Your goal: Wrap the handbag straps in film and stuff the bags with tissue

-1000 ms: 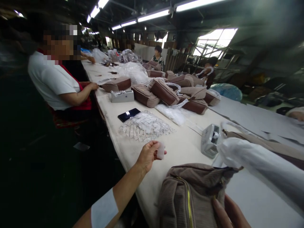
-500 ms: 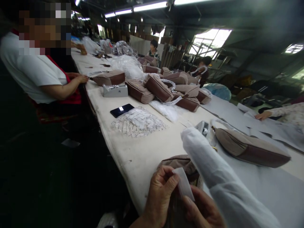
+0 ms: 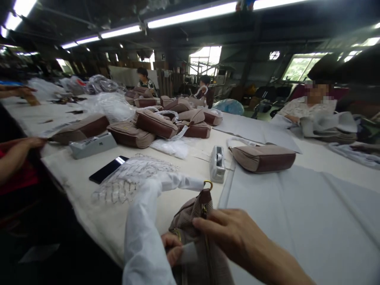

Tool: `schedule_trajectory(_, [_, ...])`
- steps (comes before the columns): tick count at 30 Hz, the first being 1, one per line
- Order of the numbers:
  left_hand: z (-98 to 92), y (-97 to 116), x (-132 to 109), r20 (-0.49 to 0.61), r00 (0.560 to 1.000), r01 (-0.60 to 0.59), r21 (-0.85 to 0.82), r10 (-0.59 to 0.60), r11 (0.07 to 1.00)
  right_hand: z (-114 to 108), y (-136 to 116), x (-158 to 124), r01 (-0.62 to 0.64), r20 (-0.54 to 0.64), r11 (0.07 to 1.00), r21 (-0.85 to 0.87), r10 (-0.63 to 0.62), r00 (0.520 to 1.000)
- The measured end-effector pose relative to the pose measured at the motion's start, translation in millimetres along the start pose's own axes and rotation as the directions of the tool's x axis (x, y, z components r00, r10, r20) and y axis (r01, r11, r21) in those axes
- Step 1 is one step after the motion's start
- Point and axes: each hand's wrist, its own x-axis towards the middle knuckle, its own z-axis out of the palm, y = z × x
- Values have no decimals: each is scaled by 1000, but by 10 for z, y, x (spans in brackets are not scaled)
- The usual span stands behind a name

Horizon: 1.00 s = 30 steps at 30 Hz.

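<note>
A taupe handbag (image 3: 192,209) with a zip and gold-coloured fittings stands at the table's near edge. Its strap (image 3: 145,233), wrapped in white, arches from a gold ring to the left. My left hand (image 3: 171,248), partly hidden behind the strap, pinches a small translucent white slip (image 3: 188,253) against the bag's front. My right hand (image 3: 234,233) reaches across from the right, its fingers bent and closed on the bag's top edge beside the zip. What exactly lies under those fingertips is hidden.
Beyond lie a clear bag of labels (image 3: 139,174), a phone (image 3: 108,169), two grey tape dispensers (image 3: 93,145) and a finished-looking handbag (image 3: 264,157). Several more handbags (image 3: 157,124) are heaped farther back. Co-workers sit around the table; one's arm (image 3: 22,158) is at the left.
My right hand has left the white slip and moved to the bag's zip edge. The left hand keeps the slip, now against the bag. The wrapped strap has swung left; the view has turned right.
</note>
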Motion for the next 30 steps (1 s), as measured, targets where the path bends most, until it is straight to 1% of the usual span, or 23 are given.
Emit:
schedule_trajectory(1, [14, 15, 11, -10, 1000, 24, -15, -24, 1000, -46, 102, 32, 55, 13, 996, -71, -54, 998])
schedule_trajectory(3, [38, 43, 34, -29, 998, 58, -43, -59, 997, -94, 292, 102, 166, 99, 971, -173, -150, 984])
schedule_trajectory(5, [44, 61, 62, -49, 997, 51, -19, -52, 999, -82, 432, 163, 235, 170, 947, -218, -200, 965])
schedule_trajectory(6, [37, 61, 79, -43, 999, 33, 13, -32, 999, -59, 481, 184, 252, 172, 942, -222, -216, 961])
schedule_trajectory(7, [24, 53, 97, -38, 999, 1, 53, 1, 999, -28, 517, 196, 258, 155, 942, -212, -228, 961])
schedule_trajectory(9, [-13, 15, 133, -43, 995, -80, 125, 86, 989, 48, 565, 192, 248, 72, 955, -163, -239, 968])
schedule_trajectory(10, [-33, -14, 149, -63, 990, -119, 148, 129, 982, 89, 583, 179, 238, 17, 962, -131, -238, 971])
schedule_trajectory(12, [-65, -77, 173, -141, 970, -173, 176, 199, 969, 169, 618, 140, 216, -84, 974, -68, -222, 971])
schedule_trajectory(13, [-75, -106, 180, -177, 959, -189, 187, 223, 964, 205, 634, 118, 208, -123, 977, -41, -211, 970])
schedule_trajectory(15, [-80, -147, 187, -217, 937, -228, 215, 274, 950, 264, 664, 76, 196, -172, 981, 4, -193, 966])
schedule_trajectory(17, [-64, -159, 188, -203, 922, -277, 252, 330, 927, 306, 688, 41, 191, -200, 981, 33, -181, 963])
schedule_trajectory(22, [48, -94, 186, -114, 895, -379, 314, 431, 870, 353, 717, 3, 199, -262, 975, 96, -168, 950])
schedule_trajectory(24, [111, -57, 186, -102, 890, -398, 305, 445, 865, 364, 717, 8, 208, -283, 972, 109, -170, 944])
schedule_trajectory(27, [206, -10, 183, -118, 906, -363, 274, 406, 891, 393, 688, 3, 213, -319, 966, 146, -158, 935])
schedule_trajectory(29, [266, 17, 172, -149, 925, -307, 251, 350, 918, 433, 637, -24, 226, -371, 936, 270, -115, 921])
schedule_trajectory(30, [294, 28, 163, -169, 934, -269, 241, 314, 932, 463, 602, -44, 215, -406, 907, 363, -53, 912])
